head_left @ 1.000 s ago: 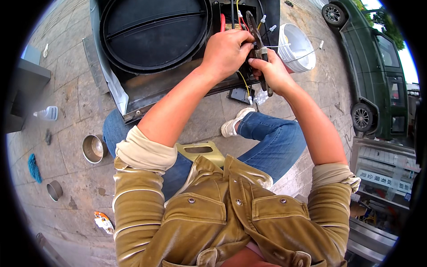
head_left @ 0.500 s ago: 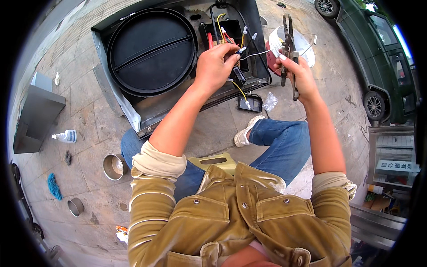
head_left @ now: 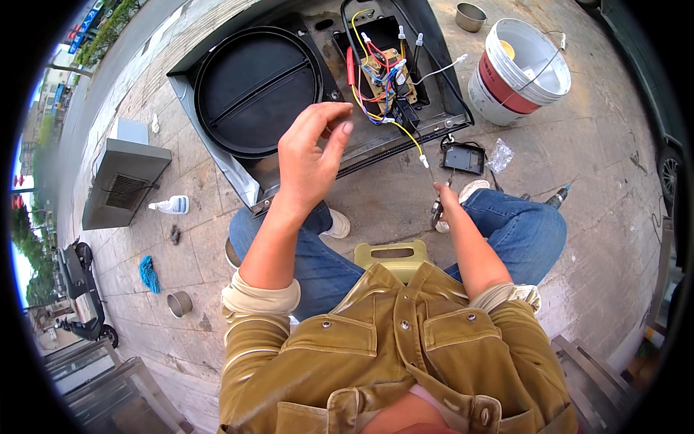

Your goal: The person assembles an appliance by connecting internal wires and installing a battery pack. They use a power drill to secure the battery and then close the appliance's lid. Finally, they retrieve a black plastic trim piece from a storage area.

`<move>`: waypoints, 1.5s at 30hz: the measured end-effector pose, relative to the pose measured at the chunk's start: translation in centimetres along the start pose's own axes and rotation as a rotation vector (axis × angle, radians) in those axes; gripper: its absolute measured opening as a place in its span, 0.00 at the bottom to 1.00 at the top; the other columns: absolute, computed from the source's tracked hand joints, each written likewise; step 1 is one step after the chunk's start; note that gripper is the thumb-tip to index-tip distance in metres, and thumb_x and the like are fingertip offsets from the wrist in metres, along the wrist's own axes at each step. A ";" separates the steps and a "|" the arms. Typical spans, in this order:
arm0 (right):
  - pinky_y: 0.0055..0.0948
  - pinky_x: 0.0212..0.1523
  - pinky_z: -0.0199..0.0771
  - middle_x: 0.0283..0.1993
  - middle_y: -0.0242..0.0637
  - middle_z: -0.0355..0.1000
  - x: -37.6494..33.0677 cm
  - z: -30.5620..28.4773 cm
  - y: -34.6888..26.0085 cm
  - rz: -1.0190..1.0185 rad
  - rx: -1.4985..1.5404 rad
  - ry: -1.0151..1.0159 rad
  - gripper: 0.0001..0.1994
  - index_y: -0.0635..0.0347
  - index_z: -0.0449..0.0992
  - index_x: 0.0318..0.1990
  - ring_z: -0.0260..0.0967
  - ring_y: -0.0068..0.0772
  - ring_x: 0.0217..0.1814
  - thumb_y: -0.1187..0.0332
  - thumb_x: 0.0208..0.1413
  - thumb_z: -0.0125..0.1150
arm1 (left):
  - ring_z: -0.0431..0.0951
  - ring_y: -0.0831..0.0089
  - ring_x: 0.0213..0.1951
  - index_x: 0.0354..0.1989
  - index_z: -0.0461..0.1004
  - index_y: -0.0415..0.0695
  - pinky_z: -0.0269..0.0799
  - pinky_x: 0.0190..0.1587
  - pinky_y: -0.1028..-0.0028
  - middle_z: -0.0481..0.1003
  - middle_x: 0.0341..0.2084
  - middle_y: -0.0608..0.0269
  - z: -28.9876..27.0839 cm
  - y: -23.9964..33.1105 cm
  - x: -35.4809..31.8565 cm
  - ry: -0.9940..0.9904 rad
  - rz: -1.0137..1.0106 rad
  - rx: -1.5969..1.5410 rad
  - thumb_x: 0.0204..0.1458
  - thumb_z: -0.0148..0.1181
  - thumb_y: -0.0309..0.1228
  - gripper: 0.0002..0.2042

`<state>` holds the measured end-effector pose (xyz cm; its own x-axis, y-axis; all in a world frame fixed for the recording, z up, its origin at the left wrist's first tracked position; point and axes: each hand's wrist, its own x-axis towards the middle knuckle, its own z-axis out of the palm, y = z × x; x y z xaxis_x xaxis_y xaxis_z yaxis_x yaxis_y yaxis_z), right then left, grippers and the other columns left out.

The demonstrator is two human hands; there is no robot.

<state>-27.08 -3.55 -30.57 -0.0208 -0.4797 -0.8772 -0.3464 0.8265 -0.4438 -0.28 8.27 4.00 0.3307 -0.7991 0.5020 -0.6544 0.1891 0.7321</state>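
From the head camera, the left hand is raised and holds nothing, its fingers loosely curled with thumb and forefinger near each other, in front of the grey metal appliance casing lying open on the paving. The casing holds a round black pan-shaped part and a recess with a tangle of red, yellow, blue and white wires. The right hand is lower, by the knee, closed around a dark-handled tool; most of the tool is hidden by the fingers, so its kind cannot be told. A yellow wire's end hangs just above that hand. A small black rectangular cover lies beside it, and a white plastic bucket with a red band stands beyond.
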 end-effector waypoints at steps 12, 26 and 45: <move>0.39 0.53 0.65 0.48 0.53 0.70 2.9 2.2 0.1 -0.328 -0.318 0.544 0.26 0.66 0.71 0.48 0.66 0.50 0.52 0.58 0.44 0.65 | 0.78 0.66 0.35 0.54 0.62 0.36 0.74 0.38 0.71 0.74 0.42 0.50 3.7 -0.7 -1.0 -0.116 -0.333 0.043 0.50 0.54 0.18 0.21; 0.39 0.52 0.66 0.51 0.46 0.65 -28.2 -0.7 -18.6 -1.805 -0.687 -0.085 0.32 0.65 0.66 0.51 0.65 0.49 0.52 0.68 0.34 0.72 | 0.78 0.70 0.35 0.49 0.71 0.38 0.74 0.38 0.74 0.75 0.36 0.56 3.6 -1.4 5.8 0.027 -0.088 0.299 0.47 0.56 0.17 0.18; 0.21 0.37 0.70 0.40 0.38 0.71 -27.2 -0.9 -23.9 -1.527 -0.079 -0.266 0.22 0.65 0.66 0.49 0.69 0.23 0.39 0.77 0.43 0.61 | 0.72 0.68 0.32 0.21 0.76 0.47 0.67 0.33 0.69 0.74 0.25 0.69 3.2 -3.2 11.9 -0.126 0.316 1.155 0.43 0.59 0.31 0.04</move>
<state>-19.06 -10.56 4.06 0.5442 -0.7511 0.3737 0.0702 -0.4031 -0.9124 3.56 -3.73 6.15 0.0193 -0.8718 0.4894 -0.9383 -0.1848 -0.2922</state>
